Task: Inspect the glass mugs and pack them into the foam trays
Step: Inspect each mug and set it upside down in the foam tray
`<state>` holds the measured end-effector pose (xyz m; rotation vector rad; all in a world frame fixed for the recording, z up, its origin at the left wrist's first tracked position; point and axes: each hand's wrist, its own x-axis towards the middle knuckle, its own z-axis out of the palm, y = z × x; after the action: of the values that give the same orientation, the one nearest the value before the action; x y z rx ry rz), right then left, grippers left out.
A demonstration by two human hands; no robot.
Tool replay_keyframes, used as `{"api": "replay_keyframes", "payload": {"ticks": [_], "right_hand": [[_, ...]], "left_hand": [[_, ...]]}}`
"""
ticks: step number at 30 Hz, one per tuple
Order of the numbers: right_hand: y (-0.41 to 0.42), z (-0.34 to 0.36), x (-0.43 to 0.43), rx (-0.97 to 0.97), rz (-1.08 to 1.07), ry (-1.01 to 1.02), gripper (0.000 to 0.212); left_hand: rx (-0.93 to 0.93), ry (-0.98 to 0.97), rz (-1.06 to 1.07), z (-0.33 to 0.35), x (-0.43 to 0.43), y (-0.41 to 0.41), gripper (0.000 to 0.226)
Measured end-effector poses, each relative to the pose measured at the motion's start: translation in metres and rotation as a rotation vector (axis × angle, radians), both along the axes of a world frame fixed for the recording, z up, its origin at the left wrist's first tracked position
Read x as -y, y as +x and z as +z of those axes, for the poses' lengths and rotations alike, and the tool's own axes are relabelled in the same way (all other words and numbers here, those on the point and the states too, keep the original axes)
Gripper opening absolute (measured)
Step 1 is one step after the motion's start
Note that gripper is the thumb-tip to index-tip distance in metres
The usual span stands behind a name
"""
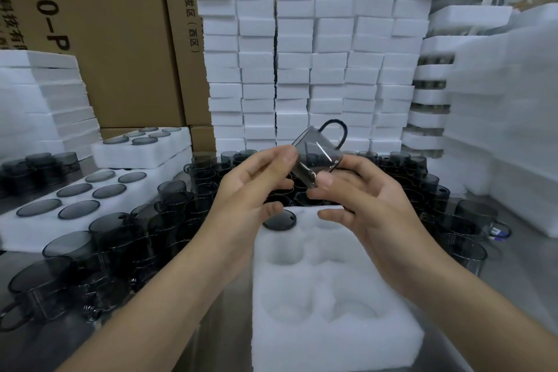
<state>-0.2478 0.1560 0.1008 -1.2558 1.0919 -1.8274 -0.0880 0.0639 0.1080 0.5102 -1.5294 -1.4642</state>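
1. Smoky, smooth glass mug (318,152) (dark loop handle uppermost) tilts above the near white foam tray (332,338) with its round pockets.
2. Left hand (250,190) and right hand (371,193) grip it, fingers (324,182) curled.

Tilted smoky glass mug (317,154) between both hands' fingertips, above foam tray (332,296)

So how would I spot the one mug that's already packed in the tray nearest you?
Find the white foam tray lying nearest, just below the left hand and right hand. Its far-left pocket holds a smoky grey glass mug, seen as a dark round disc. Every other pocket that shows in that tray is empty white foam.
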Motion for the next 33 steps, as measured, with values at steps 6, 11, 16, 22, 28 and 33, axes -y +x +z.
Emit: {"api": "replay_keyframes", "payload": {"ticks": [6,11,16,22,28,33], "right_hand": [[-0.001,0.004,0.0,-0.033,0.073,0.103,0.044],[-0.003,-0.005,0.0,-0.346,-0.136,-0.018,0.053],[-0.01,-0.006,0.002,-0.335,-0.151,-0.057,0.043],[-0.022,-0.005,0.009,-0.25,-0.155,0.037,0.038],[-0.029,-0.017,0.011,-0.553,-0.327,0.098,0.041],[-0.039,-0.028,0.016,-0.747,-0.416,0.203,0.066]], "left_hand": [[0.008,-0.052,-0.016,0.002,-0.001,0.001,0.049],[-0.024,-0.085,0.064,-0.003,0.002,-0.002,0.05],[-0.027,-0.147,0.021,-0.003,0.006,-0.001,0.047],[0.028,-0.185,0.036,-0.007,0.009,-0.003,0.025],[0.117,-0.271,0.123,-0.022,0.013,-0.009,0.013],[0.293,-0.423,0.154,-0.03,0.023,-0.01,0.018]]}}
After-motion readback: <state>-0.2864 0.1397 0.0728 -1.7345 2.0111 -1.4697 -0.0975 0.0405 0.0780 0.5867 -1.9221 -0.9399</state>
